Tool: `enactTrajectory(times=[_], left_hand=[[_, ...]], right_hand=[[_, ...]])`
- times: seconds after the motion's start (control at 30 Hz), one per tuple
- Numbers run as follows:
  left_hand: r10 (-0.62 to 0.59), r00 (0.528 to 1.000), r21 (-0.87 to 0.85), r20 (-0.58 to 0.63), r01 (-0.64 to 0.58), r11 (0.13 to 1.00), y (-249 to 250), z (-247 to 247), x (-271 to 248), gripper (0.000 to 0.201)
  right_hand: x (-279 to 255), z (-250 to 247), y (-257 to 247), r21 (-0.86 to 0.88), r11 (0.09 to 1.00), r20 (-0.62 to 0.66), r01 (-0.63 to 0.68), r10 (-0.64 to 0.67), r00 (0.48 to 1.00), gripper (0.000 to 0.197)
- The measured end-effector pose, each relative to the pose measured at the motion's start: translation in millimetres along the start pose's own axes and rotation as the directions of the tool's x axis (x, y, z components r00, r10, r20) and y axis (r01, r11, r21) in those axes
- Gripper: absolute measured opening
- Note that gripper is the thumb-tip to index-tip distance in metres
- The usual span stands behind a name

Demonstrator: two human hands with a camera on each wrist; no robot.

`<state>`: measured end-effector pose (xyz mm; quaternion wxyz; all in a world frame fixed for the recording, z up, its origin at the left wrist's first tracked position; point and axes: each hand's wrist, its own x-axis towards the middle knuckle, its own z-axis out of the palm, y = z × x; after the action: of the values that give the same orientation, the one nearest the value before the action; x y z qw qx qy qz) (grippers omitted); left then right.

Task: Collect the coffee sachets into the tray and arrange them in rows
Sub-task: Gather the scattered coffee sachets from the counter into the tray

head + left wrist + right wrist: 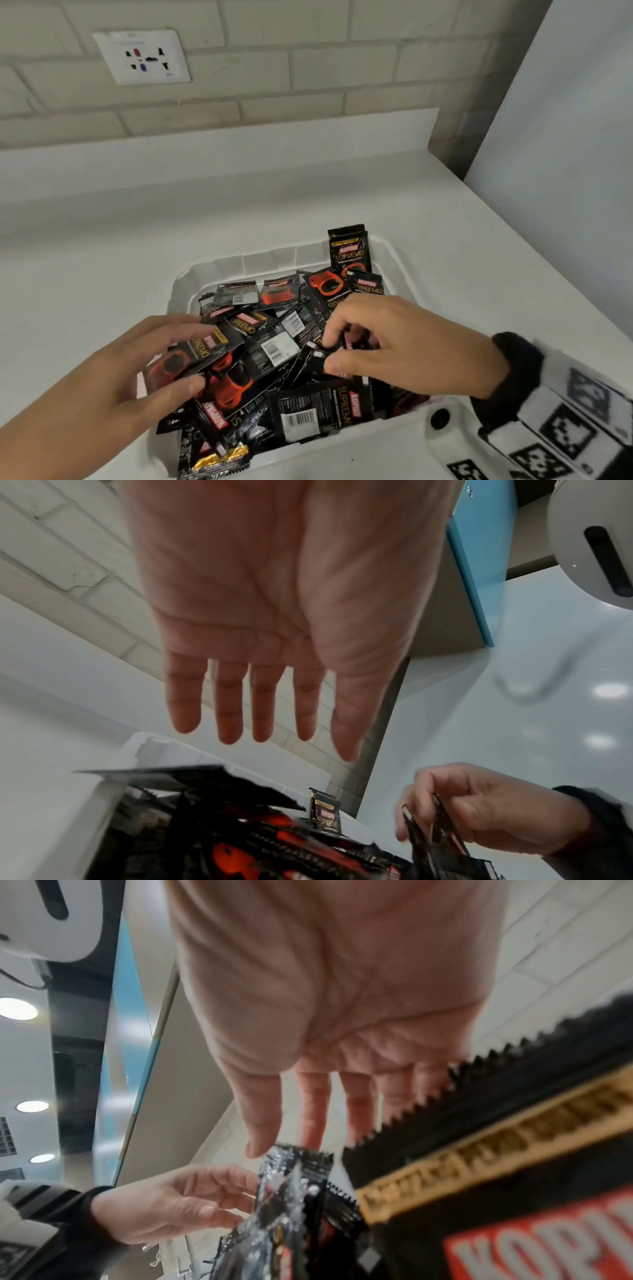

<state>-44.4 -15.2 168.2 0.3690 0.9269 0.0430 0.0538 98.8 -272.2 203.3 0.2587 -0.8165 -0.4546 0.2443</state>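
Sorting has barely begun, by my judgement: the white rectangular plastic tray [394, 260] on the white tabletop [102, 260] holds a jumbled heap of black-and-red foil coffee sachets [274, 349], lying at every angle with no row formed. One upright sachet [349, 248] leans against the tray's far wall. The right hand [394, 346] hovers over the heap's right-centre, its fingers [337, 325] curled and thumb closed to pinch what looks like 2 or 3 sachets together on edge; the left wrist view shows these dark packets standing between thumb and fingers. The left hand [137, 363] lies over the heap's left side with fingers straight and spread, nothing gripped; whether its thumb touches the sachet under it [202, 349] I cannot tell. The coming move turns on this: that sachet's long axis runs diagonally, from near-left to far-right, directly beneath the left fingers, so the left hand is nearer it, and it probably needs turning parallel to the tray's wall before joining the pinched bundle.
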Motion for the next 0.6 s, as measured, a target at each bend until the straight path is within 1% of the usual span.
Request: enactTrajectory(times=[0.07, 0.1, 0.2, 0.23, 0.3, 0.37, 0.43, 0.47, 0.53, 0.6], left_hand=[[-0.019, 1.0, -0.002, -0.022, 0.019, 1.0, -9, -2, 3, 0.056], [-0.031, 0.999, -0.02, -0.035, 0.031, 0.999, -12, -1, 4, 0.058], [-0.067, 0.996, -0.098, -0.067, 0.06, 0.993, -18, 2, 8, 0.061], [-0.073, 0.994, -0.103, -0.077, 0.065, 0.993, -21, 4, 9, 0.061], [-0.086, 0.993, -0.087, -0.079, 0.079, 0.993, -26, 10, 9, 0.065], [-0.098, 0.992, -0.113, -0.074, 0.09, 0.99, -28, 16, 6, 0.068], [-0.117, 0.991, -0.158, -0.071, 0.104, 0.982, -30, 17, 4, 0.069], [-0.157, 0.987, -0.164, -0.044, 0.148, 0.975, -32, 15, 5, 0.07], [-0.275, 0.961, -0.094, -0.021, 0.272, 0.958, -61, 15, 3, 0.075], [-0.339, 0.939, -0.021, -0.06, 0.339, 0.941, -112, 9, -4, 0.083]], right_hand=[[-2, -2, 2, 0.016, 1.0, 0.059, 0.016, -0.017, 0.998, 0.019], [-2, -4, 4, 0.034, 0.999, 0.047, 0.008, -0.009, 0.999, 0.019], [-4, -17, 15, 0.082, 0.995, -0.129, -0.054, 0.064, 0.99, 0.017], [-6, -22, 19, 0.061, 0.995, -0.172, -0.084, 0.093, 0.981, 0.017], [-15, -31, 28, -0.023, 0.986, -0.2, -0.162, 0.155, 0.968, 0.023], [-30, -36, 38, -0.072, 0.973, -0.164, -0.217, 0.203, 0.965, 0.026], [-45, -36, 45, -0.094, 0.967, -0.103, -0.237, 0.228, 0.968, 0.026], [-51, -35, 48, -0.104, 0.965, -0.071, -0.241, 0.234, 0.97, 0.029], [-59, -32, 50, -0.084, 0.96, -0.023, -0.267, 0.266, 0.964, 0.034], [-64, -27, 51, -0.042, 0.959, -0.029, -0.282, 0.28, 0.959, 0.042]])
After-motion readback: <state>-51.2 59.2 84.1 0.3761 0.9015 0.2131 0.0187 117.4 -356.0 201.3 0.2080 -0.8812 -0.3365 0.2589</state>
